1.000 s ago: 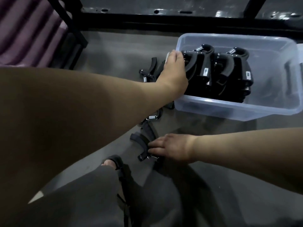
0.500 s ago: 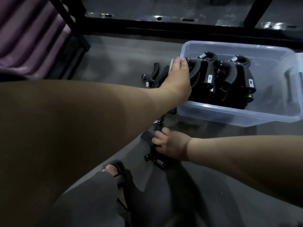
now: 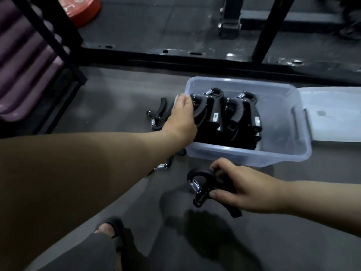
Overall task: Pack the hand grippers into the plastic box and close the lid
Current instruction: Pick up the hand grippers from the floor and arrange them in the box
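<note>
A clear plastic box (image 3: 281, 155) stands on the dark floor with several black hand grippers (image 3: 234, 118) stacked upright inside it. My left hand (image 3: 180, 116) lies over the box's left rim, its fingers on the nearest packed gripper; whether they curl round it I cannot tell. My right hand (image 3: 246, 190) holds a black hand gripper (image 3: 203, 188) with a chrome spring, lifted just above the floor in front of the box. The box's lid (image 3: 332, 114) lies flat to the right of the box.
More hand grippers lie on the floor left of the box: one (image 3: 156, 116) beyond my left hand, another (image 3: 165, 165) partly under my forearm. A black rack frame (image 3: 58, 45) stands at the left, a black rail (image 3: 195, 57) runs behind. My sandalled foot (image 3: 111, 229) is below.
My right hand has picked a hand gripper up off the floor and carried it right, towards the box front. My left hand has stayed at the box's left rim.
</note>
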`<state>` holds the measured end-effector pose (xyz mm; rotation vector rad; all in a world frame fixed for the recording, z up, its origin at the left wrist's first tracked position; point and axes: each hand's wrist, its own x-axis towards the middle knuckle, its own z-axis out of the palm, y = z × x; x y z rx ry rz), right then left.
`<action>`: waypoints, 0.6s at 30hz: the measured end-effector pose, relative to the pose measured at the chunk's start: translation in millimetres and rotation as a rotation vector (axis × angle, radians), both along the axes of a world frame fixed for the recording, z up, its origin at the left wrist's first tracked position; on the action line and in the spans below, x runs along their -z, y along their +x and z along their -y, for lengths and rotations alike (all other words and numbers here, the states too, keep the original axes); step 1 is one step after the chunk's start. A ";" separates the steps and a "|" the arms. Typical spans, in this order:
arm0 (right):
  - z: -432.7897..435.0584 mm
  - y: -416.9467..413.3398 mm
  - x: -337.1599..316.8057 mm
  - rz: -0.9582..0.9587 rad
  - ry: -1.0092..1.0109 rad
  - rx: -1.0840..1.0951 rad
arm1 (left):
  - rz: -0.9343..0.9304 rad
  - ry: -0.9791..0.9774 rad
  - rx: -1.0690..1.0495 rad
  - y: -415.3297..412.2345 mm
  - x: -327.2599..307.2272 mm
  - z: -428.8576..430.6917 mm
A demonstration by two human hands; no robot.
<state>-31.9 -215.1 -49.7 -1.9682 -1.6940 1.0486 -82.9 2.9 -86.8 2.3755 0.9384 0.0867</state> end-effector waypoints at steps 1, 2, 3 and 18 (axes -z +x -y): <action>3.2 7.7 -8.6 0.001 0.026 0.045 | 0.000 -0.004 -0.003 0.4 0.3 0.4; 6.4 14.4 -17.1 -0.023 0.049 0.104 | -0.004 -0.002 -0.004 0.8 0.4 1.0; 8.9 20.9 -26.1 -0.076 0.064 0.180 | -0.006 0.006 -0.004 1.1 0.3 1.4; 13.1 146.0 -57.7 -0.765 -0.094 1.087 | 0.023 -0.019 -0.049 -0.4 -4.3 7.5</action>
